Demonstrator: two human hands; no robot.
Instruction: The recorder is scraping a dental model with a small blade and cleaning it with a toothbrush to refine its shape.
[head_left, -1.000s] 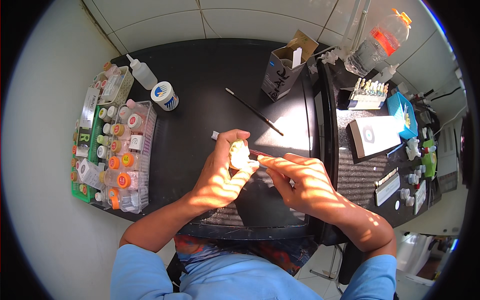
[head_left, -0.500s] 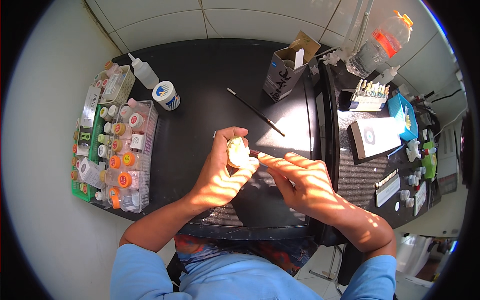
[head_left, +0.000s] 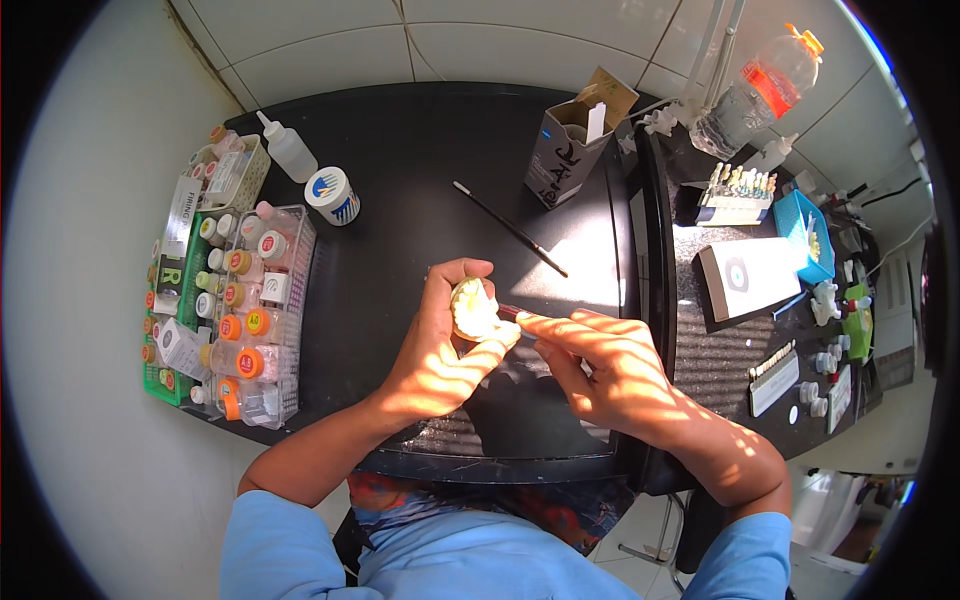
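Seated person, both hands up over the black table [head_left: 400,150], nearer its front edge than its back. Left hand [head_left: 425,345] cups a pale dental cast [head_left: 468,308], thumb on the near side, fingers curled around the far side, pinching it. Right hand [head_left: 610,365] comes in from the right, fingers pressed together on a slim dark-red tool [head_left: 508,312] aimed at the cast; I cannot tell whether its tip touches. Change over the last second is slight: left hand and cast have drifted a touch to the left and the cast seems turned a little, while the right hand has hardly shifted. I read this as a small re-angling, the close work on the cast still under way. A small white ridged piece that showed beyond the left hand is now lost to sight, probably behind the fingers. Unmoved on the table: a thin dark brush [head_left: 512,230] lying slantwise beyond the hands; an opened grey box [head_left: 565,160] toward the far right corner; a white-lidded jar [head_left: 332,196] and squeeze bottle [head_left: 290,157] toward the far left corner; a basket [head_left: 300,285] of small bottles along the left edge.
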